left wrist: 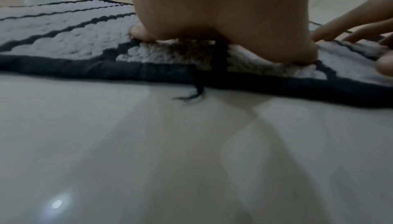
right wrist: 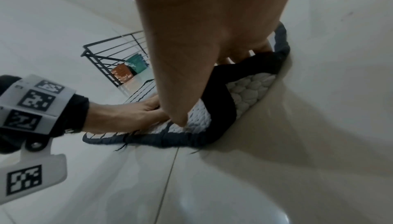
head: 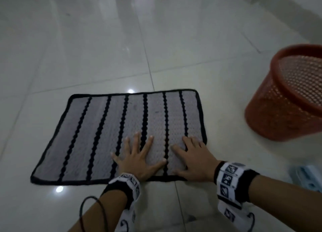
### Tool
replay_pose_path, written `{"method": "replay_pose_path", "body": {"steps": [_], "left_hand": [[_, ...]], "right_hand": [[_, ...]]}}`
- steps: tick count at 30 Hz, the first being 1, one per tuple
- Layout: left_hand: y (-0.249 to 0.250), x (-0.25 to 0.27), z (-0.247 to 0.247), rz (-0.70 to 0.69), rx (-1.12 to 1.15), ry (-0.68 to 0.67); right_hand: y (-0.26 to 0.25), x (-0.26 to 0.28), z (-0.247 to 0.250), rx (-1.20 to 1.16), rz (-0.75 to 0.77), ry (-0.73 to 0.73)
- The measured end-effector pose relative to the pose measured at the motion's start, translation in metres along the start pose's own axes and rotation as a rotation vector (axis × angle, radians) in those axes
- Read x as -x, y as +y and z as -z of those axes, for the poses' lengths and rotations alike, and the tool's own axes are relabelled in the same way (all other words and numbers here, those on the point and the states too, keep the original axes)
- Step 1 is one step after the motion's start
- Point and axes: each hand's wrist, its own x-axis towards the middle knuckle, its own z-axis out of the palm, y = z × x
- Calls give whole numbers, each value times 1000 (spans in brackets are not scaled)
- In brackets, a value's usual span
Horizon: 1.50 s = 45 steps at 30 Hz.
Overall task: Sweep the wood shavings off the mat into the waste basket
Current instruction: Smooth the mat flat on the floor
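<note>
Pressed flat with fingers spread: left hand and right hand, grasping nothing, on near right corner of grey black-striped woven mat. Red mesh plastic waste basket right, head view only. Black railing far, right wrist only.

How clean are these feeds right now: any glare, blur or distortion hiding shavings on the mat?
Head view: dim, glare spots on the floor tiles, waste basket motion-blurred, mat fairly sharp, no shavings discernible. Left wrist view: soft and blurred, left hand blocks most of the mat. Right wrist view: strong wide-angle bending, right hand fills the centre.
</note>
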Motion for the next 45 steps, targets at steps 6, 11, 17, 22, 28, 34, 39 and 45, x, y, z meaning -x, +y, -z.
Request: {"method": "replay_pose_path", "body": {"steps": [6,11,17,22,28,34,39,45], "left_hand": [[-25,-23,12,25,2,110],[-67,-41,28,87,53,136],[-114,-57,44,160,76,107],[-134,-65,54,201,92,76],[-141,-70,59,198,90,68],[-143,-73,62,215,77,30],[-139,-75,63,220,81,37],[-137,-79,64,234,78,47]], "right_hand": [[-12,-45,17,36,19,33],[-41,-90,37,78,54,61],[-80,-137,55,166,69,119],[-95,-163,67,214,76,143],[-101,-167,68,142,52,141],[-105,-166,69,117,39,148],[-101,-168,74,107,47,130],[-98,-171,73,91,69,158]]}}
